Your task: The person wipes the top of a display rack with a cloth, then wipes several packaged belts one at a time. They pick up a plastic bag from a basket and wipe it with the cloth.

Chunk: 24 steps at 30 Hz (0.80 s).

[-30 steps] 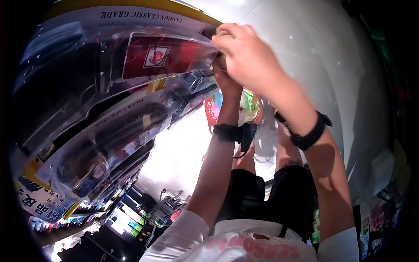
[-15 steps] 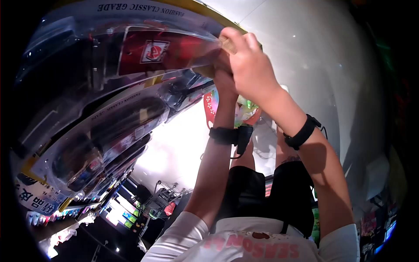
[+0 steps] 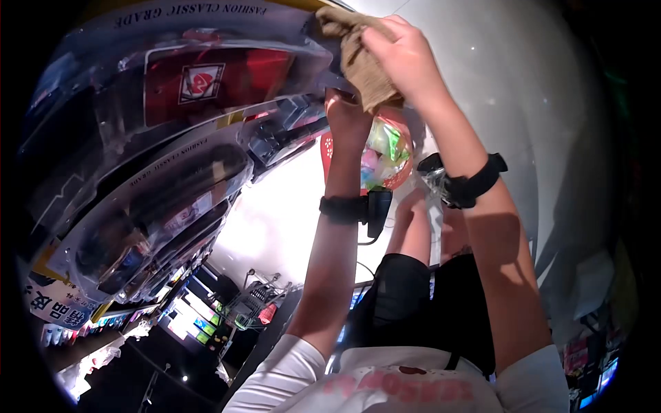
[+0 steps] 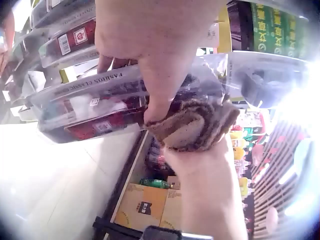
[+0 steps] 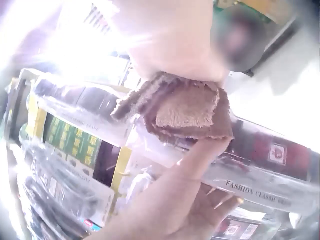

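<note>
Brown cloth (image 3: 368, 69) hangs from my right hand (image 3: 411, 65), its fingers curled on it. The left hand (image 3: 349, 120) grips the end of a clear plastic package (image 3: 303, 41) lettered FASHION CLASSIC GRADE, with a red card (image 3: 241, 72) inside. In the left wrist view my left hand (image 4: 155, 45) has its thumb on the package's near side and fingers behind; the folded cloth (image 4: 187, 127) lies against the thumb. In the right wrist view the cloth (image 5: 187, 107) sits between my right hand (image 5: 170, 40) and left hand (image 5: 170, 205); the right fingertips are hidden.
More clear packages (image 3: 186, 172) hang in a row at the left. Below the hands is a red-rimmed basket (image 3: 329, 162) holding colourful wrapped things. A shopping cart (image 3: 255, 303) stands farther off. Cardboard boxes (image 4: 142, 205) show in the left wrist view.
My right hand has moved up slightly from beside the left hand, and much more of the brown cloth shows. The package has shifted left; the left hand has moved slightly left with it.
</note>
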Each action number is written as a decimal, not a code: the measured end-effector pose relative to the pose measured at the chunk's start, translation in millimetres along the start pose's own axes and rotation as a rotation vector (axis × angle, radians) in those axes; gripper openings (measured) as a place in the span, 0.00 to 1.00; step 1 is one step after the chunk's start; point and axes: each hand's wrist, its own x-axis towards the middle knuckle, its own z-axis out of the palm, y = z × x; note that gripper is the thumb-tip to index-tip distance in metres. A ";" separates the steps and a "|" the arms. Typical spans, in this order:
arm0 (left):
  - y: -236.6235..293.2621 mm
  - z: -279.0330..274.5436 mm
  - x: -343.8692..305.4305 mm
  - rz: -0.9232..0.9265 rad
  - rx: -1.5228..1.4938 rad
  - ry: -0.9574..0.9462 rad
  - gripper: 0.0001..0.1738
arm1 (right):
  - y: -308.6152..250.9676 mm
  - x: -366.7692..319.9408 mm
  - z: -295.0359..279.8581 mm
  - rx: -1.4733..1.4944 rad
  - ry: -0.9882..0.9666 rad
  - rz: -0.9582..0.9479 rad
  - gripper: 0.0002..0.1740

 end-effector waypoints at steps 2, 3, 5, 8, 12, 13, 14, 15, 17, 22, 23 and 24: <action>12.1 0.3 -0.3 -0.262 -0.121 -0.035 0.35 | 12.0 -3.1 -11.3 0.110 -0.074 0.196 0.17; 15.7 2.4 0.1 -0.272 -0.198 -0.003 0.28 | 27.0 -4.6 -20.0 -0.064 -0.073 0.145 0.16; 18.4 0.6 2.3 -0.281 -0.214 -0.027 0.24 | 78.0 -23.6 -39.7 -0.249 -0.052 0.124 0.16; 28.9 -5.2 -2.1 -0.328 -0.202 -0.056 0.16 | 124.4 -60.5 -51.9 -0.276 0.001 0.205 0.16; 34.2 -12.6 -3.4 -0.343 -0.299 -0.162 0.16 | 140.8 -79.6 -58.4 -0.248 -0.010 0.427 0.16; 32.6 -12.8 -3.8 -0.331 -0.281 -0.163 0.16 | 144.9 -81.5 -60.7 -0.147 -0.030 0.555 0.16; 31.0 -12.6 -4.4 -0.320 -0.265 -0.163 0.17 | 143.7 -81.2 -61.6 -0.144 -0.020 0.557 0.16; 29.0 -11.9 -5.0 -0.320 -0.266 -0.171 0.17 | 142.5 -80.4 -62.7 -0.274 -0.012 0.469 0.16; 24.7 -10.4 -6.8 -0.323 -0.342 -0.150 0.17 | 131.9 -78.6 -62.4 -0.407 0.003 0.385 0.16; 20.6 -12.0 -4.2 -0.317 -0.323 -0.163 0.18 | 46.1 -55.5 -33.6 -0.121 0.013 0.132 0.15; 21.1 -11.4 -5.2 -0.311 -0.359 -0.166 0.18 | 43.6 -56.8 -35.6 -0.120 0.024 0.135 0.15; 21.2 -9.7 -6.4 -0.311 -0.357 -0.180 0.18 | 41.9 -58.3 -38.0 -0.104 0.018 0.129 0.15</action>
